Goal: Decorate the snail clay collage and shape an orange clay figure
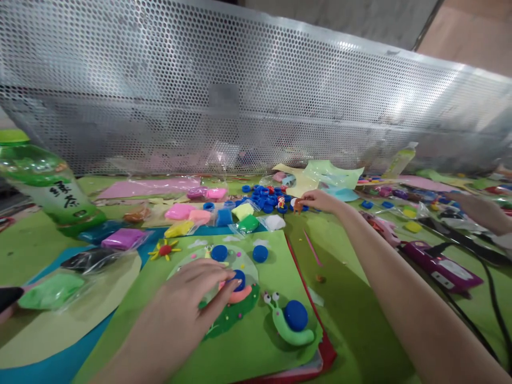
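the left hand [192, 296] pinched a blue cap [240, 278], gentleness likely suiting pink clay [242, 296] beneath it, grip unclear in the right hand [321, 201].

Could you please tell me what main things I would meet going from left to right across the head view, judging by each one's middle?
Green bottle, purple packet, left hand, green snail, right hand, purple device.

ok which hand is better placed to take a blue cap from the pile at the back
Probably the right hand: it is stretched out beside the pile of blue caps, while the left hand is at the pink snail, farther from the pile.
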Demonstrator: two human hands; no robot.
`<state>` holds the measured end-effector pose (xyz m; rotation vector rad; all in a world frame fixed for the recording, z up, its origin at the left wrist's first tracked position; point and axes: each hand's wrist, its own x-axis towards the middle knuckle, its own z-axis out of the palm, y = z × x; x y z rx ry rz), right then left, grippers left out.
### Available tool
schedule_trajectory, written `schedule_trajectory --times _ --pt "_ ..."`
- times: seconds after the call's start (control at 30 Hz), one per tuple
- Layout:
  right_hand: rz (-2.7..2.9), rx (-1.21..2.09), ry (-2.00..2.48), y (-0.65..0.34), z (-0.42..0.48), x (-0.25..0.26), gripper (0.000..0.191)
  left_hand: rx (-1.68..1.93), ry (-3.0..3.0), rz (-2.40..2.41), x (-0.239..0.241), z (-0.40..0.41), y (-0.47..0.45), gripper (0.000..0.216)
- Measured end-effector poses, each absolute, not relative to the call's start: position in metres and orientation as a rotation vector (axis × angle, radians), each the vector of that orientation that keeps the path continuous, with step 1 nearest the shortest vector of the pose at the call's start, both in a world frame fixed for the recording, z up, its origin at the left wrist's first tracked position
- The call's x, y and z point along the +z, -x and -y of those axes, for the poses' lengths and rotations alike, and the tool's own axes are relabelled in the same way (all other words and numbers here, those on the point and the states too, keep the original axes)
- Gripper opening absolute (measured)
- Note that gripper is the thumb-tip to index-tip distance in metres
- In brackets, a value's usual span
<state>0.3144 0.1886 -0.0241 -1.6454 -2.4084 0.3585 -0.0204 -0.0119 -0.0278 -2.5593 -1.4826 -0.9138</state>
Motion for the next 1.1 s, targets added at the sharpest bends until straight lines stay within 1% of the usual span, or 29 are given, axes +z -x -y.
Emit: schedule_trajectory --times 0.27,0.67,0.83,0.97,1.1 --pt "2.496 0.21 1.769 -0.316 -0.194 -0.025 0.025 -0.972 2.537 1.394 -0.025 0.014 0.02 0.03" --pt "2.52 0.134 1.793 -0.316 -0.193 -0.021 0.025 -0.995 2.542 1.354 -0.026 0.014 0.02 0.027" --pt "2.449 0.117 1.815 -0.317 -0.191 -0.017 0.025 -0.981 2.545 1.384 -0.026 0.014 0.021 0.029" --pt "2.311 0.095 1.916 -0.323 -0.187 -0.009 0.027 -0.98 2.568 1.429 -0.027 0.013 0.021 0.029" --pt "2.175 0.151 2.011 -0.323 -0.176 -0.013 0.026 -1.01 2.601 1.551 -0.028 0.012 0.024 0.029"
